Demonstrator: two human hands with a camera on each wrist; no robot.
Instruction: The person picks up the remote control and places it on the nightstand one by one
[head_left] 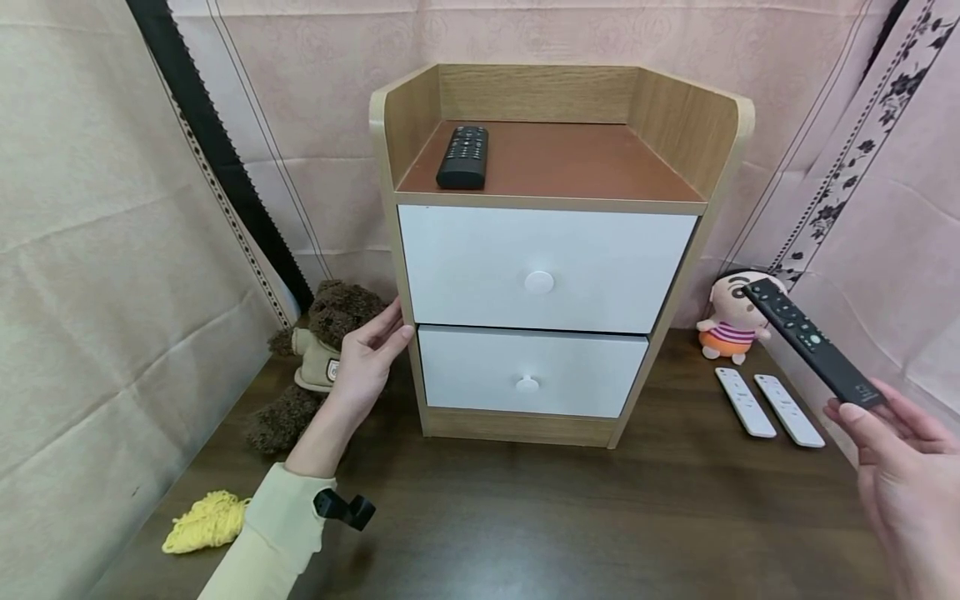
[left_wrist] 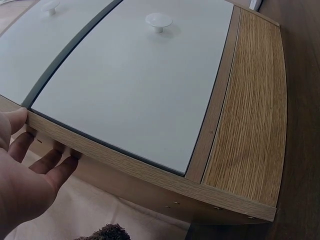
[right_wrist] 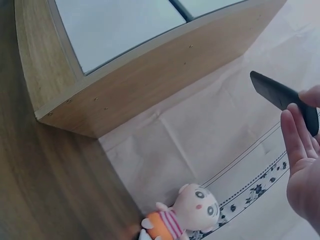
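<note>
Left hand rests against the left side panel of the small wooden cabinet, at the level of the gap between its two drawers; fingers straight and spread along the panel edge, grip loose, nothing held. The left wrist view confirms it: fingertips lie on the wood edge beside the lower drawer. Right hand is raised at the right of the cabinet, well apart from it, pinching the near end of a black remote between thumb and fingers; the remote slants up and away toward the cabinet, button side up. In the right wrist view only its dark underside shows, above the fingers. Both white drawers are shut, upper drawer and lower each with a round white knob. A second black remote lies on the cabinet's brown top, near its left wall. On the dark wood surface: two white remotes side by side right of the cabinet, a small cartoon doll just behind them, a brown teddy bear at the cabinet's left, partly behind the left hand, and a yellow knitted bundle near the left sleeve.
</note>
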